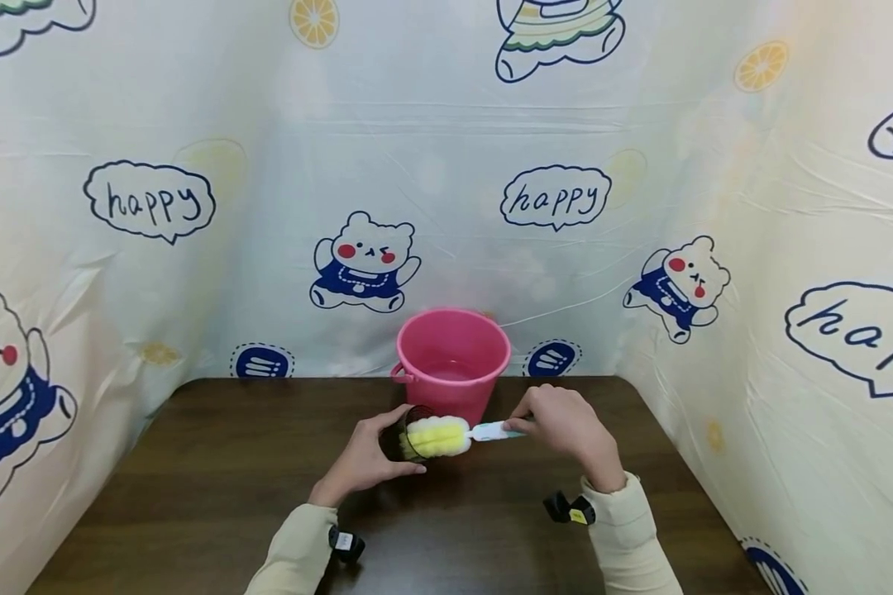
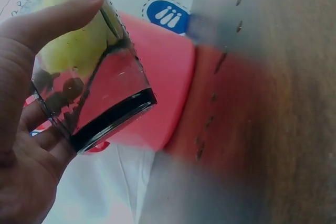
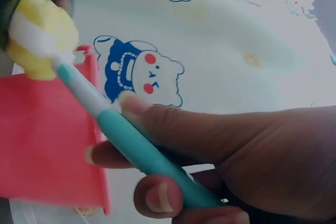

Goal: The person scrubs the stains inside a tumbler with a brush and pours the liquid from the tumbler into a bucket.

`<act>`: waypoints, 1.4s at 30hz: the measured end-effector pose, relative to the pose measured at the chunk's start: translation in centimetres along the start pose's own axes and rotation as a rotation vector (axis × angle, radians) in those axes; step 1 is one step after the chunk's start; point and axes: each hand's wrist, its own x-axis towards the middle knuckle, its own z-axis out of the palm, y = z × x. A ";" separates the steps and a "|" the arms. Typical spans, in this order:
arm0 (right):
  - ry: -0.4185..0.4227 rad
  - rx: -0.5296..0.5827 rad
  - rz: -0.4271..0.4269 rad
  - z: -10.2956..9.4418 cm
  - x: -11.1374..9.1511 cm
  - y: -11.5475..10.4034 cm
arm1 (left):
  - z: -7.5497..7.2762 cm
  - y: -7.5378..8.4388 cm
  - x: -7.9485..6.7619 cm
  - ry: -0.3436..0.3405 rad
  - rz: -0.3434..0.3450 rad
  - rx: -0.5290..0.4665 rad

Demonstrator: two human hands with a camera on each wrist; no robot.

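Note:
My left hand (image 1: pixel 375 454) grips a dark, see-through drinking glass (image 2: pixel 100 87), tilted on its side with its mouth toward the right. Thumb and fingers lie round its wall in the left wrist view. In my right hand (image 1: pixel 565 423) is a sponge bottle brush, its teal and white handle (image 3: pixel 131 137) held between thumb and curled fingers. The brush's yellow and white sponge head (image 1: pixel 439 436) is partly inside the glass mouth, the rest sticking out. Drops of water cling to the glass wall.
A pink bucket (image 1: pixel 452 364) stands just behind both hands, near the table's back edge. Below the hands is the dark wooden table (image 1: pixel 216 496), with water drops on it in the left wrist view. A printed white curtain (image 1: pixel 446 124) hangs behind and at both sides.

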 end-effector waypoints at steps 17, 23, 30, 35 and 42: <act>0.009 0.001 0.007 -0.2 -0.2 -0.5 | -0.1 0.0 -0.1 -0.013 -0.008 -0.010; 0.093 -0.016 0.025 -0.5 -0.1 -0.7 | -0.1 -0.3 -0.2 -0.006 -0.044 -0.020; 0.044 -0.019 0.087 -0.5 -0.3 -0.8 | -0.5 -0.3 0.0 -0.001 -0.037 -0.001; 0.045 0.000 0.002 -0.5 -0.3 -1.1 | -0.2 -0.1 -0.2 -0.011 -0.052 -0.023; 0.099 -0.053 0.016 -0.9 0.4 -1.5 | 0.1 -0.3 -0.5 -0.010 -0.080 -0.031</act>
